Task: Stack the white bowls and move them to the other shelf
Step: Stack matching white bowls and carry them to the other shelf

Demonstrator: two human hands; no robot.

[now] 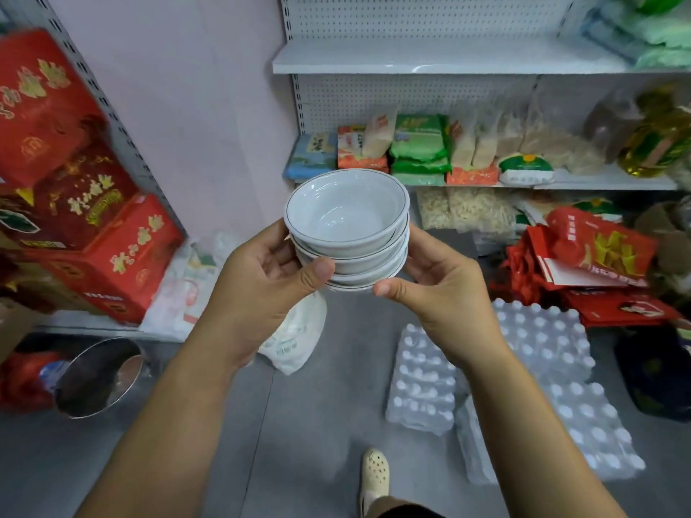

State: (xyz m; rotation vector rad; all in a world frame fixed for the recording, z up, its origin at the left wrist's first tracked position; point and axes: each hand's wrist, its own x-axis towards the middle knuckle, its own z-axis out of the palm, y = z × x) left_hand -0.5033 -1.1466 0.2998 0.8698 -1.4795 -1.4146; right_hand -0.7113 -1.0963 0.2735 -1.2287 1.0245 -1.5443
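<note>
Both hands cup the stacked white bowls (347, 229); left hand (261, 282), right hand (441, 286).

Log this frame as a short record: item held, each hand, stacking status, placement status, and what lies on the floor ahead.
item held: stack of white bowls, nested, upright
left hand: grips the stack's left side
right hand: grips the stack's right side
stacking: done
placement: not yet; stack is in mid-air before the white shelf
floor: bottled water packs on the right
</note>
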